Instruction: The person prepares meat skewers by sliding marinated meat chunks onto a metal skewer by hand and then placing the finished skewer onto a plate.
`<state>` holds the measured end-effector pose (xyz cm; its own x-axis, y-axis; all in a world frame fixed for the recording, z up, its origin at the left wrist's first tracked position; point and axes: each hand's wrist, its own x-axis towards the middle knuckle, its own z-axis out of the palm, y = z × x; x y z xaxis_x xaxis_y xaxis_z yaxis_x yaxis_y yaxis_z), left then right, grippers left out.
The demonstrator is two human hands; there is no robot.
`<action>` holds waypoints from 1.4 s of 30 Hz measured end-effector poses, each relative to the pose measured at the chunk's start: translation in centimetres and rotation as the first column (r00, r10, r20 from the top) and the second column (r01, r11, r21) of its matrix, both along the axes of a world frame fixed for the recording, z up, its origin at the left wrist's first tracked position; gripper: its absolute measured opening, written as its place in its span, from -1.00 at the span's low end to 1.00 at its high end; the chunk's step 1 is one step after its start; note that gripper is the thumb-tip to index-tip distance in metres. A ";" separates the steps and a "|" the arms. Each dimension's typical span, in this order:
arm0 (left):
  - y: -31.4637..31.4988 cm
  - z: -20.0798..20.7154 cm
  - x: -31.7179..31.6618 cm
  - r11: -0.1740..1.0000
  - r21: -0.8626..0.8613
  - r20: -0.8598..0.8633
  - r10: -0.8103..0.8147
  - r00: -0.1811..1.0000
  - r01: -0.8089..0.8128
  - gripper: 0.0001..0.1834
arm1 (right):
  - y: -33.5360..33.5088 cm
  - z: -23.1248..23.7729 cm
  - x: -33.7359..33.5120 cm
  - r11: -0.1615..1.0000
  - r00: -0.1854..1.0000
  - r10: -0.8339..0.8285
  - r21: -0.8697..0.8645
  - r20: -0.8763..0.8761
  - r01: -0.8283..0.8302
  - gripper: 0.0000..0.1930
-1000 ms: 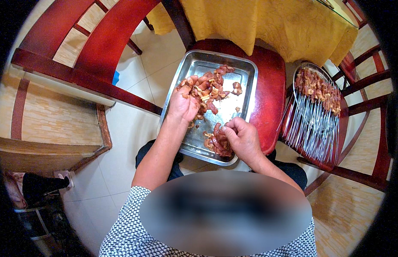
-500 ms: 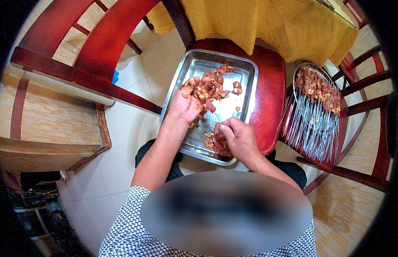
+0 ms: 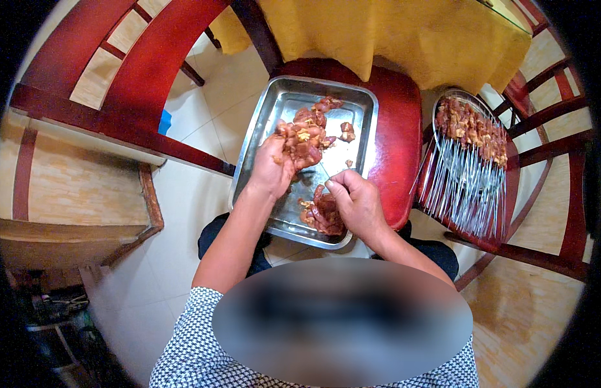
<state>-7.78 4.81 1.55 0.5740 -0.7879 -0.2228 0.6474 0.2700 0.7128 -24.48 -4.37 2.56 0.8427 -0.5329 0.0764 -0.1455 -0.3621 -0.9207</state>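
Observation:
A metal tray [image 3: 372, 132] holds raw, sauced meat. Over its left side, my left hand [image 3: 269, 168] has its fingers closed around several meat pieces [image 3: 305, 146]; the fingertips are partly hidden by the meat. My right hand [image 3: 360, 204] pinches the near end of a thin metal skewer [image 3: 324, 171], which points up and left toward that meat. How far the skewer enters the meat cannot be made out. Another clump of meat [image 3: 323, 213] lies in the tray's near right corner, beside my right hand. A small loose piece [image 3: 347, 132] sits at the far right of the tray.
The tray rests on a red chair seat [image 3: 400, 149]. To the right, another chair bears a plate of finished-looking meat skewers [image 3: 472, 132], their metal ends toward me. A yellow tablecloth [image 3: 404, 39] hangs at the back. A red chair back [image 3: 164, 58] stands at the left.
My left hand has turned, its palm less visible, with the meat gathered more tightly. My right hand has shifted slightly up, away from the near clump. The whole view has drifted a little.

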 end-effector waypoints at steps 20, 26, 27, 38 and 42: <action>0.9 -0.7 -0.5 0.997 0.062 -0.040 0.049 0.998 -0.046 -0.81 | 0.1 0.0 -0.3 0.991 1.000 -0.022 -0.134 0.001 0.022 -0.86; 0.6 -0.8 -1.0 0.990 0.088 -0.043 0.115 0.992 -0.111 -0.77 | 0.0 0.0 -0.5 0.993 1.000 -0.013 -0.115 0.028 0.016 -0.87; 0.7 -1.0 -0.8 0.991 0.088 -0.060 0.102 0.993 -0.097 -0.77 | 0.0 0.0 -0.6 0.995 1.000 -0.009 -0.098 0.022 0.011 -0.87; 3.7 1.5 2.7 0.770 0.561 0.732 -0.290 0.616 -0.304 -0.93 | -4.1 1.2 -1.8 0.987 0.990 -0.110 0.131 0.089 0.098 -0.89; 3.8 0.5 1.6 0.557 0.738 0.653 -0.732 0.194 -0.380 -0.87 | -4.3 1.6 -2.1 0.987 0.994 -0.087 0.142 0.073 0.075 -0.89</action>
